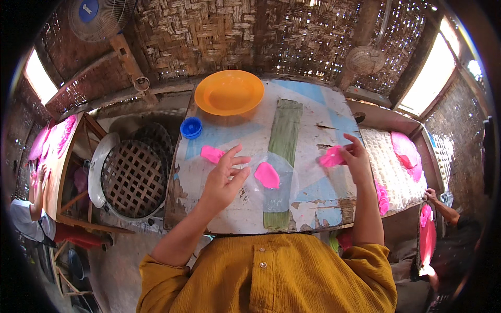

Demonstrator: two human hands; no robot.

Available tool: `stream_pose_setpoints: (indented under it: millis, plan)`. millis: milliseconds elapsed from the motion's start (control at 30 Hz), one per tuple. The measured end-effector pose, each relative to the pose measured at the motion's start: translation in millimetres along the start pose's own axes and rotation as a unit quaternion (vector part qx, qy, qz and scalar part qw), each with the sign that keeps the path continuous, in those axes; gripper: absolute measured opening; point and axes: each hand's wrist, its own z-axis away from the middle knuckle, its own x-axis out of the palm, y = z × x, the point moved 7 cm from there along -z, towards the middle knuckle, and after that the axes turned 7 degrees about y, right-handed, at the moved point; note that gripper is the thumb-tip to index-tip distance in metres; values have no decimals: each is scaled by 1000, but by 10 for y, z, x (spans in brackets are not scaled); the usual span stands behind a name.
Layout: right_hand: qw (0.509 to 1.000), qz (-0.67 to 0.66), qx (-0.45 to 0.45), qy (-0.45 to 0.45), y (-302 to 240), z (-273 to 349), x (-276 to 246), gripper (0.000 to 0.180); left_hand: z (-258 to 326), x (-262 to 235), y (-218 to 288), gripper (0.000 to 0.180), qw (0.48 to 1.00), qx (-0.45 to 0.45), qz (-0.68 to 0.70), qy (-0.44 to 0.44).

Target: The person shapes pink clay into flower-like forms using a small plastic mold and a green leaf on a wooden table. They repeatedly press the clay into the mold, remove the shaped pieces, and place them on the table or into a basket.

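Note:
A bright pink, flattened dough-like piece lies on a clear round plastic sheet in the middle of the table. The sheet overlaps a long green leaf-like strip. Above the table, left of the sheet, my left hand is open with its fingers apart. Just beyond its fingertips is another pink piece; whether they touch it I cannot tell. On the right, my right hand pinches a crumpled, thin pink piece between thumb and fingers.
A blue scalloped cup and an orange plate stand on the worn table at far left. A round lattice rack is left of the table. White and pink pieces cover a tray at right. Two people work at the sides.

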Motion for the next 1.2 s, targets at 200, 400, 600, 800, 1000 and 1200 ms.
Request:
stream_pose_setpoints:
  millis: [200, 400, 600, 800, 1000, 1200]
  plan:
    - [834, 547, -49, 58, 83, -16, -356, 42, 15, -77, 134, 32, 889, 249, -377, 73]
    - [902, 315, -283, -83, -553, 584, 881, 21, -346, 123, -98, 28, 821, 183, -540, 42]
    - [820, 449, -317, -157, -531, 905, 1700, 35, -409, 247, -189, 25, 809, 192, -553, 54]
    - [953, 152, -134, -227, -503, 853, 1457, 26, -356, 340, -167, 15, 800, 266, -536, 42]
    - [978, -13, 47, -205, -354, 558, 945, 25, -441, 312, 18, 13, 888, 267, -374, 20]
    - [983, 68, -52, -160, -260, 466, 895, 42, -324, 244, 622, 13, 887, 365, -279, 47]
